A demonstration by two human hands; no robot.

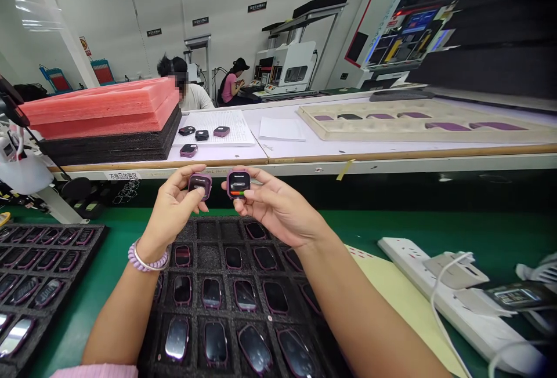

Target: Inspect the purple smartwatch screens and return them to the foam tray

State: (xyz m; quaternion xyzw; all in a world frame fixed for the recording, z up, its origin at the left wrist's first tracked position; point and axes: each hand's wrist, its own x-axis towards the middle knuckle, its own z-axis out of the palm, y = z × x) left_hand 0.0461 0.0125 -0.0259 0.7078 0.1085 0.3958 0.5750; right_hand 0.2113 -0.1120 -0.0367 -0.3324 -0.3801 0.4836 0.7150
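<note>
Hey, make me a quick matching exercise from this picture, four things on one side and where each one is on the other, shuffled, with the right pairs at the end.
Things
1. Pink foam slabs
2. Watch with the red and green bar
3. Coiled purple band
4. White power strip

Places
A. Around the left wrist
B. To the right of the yellow sheet
C. On top of the black foam stack
D. Held in the right hand

Right pairs: 1-C, 2-D, 3-A, 4-B
</note>
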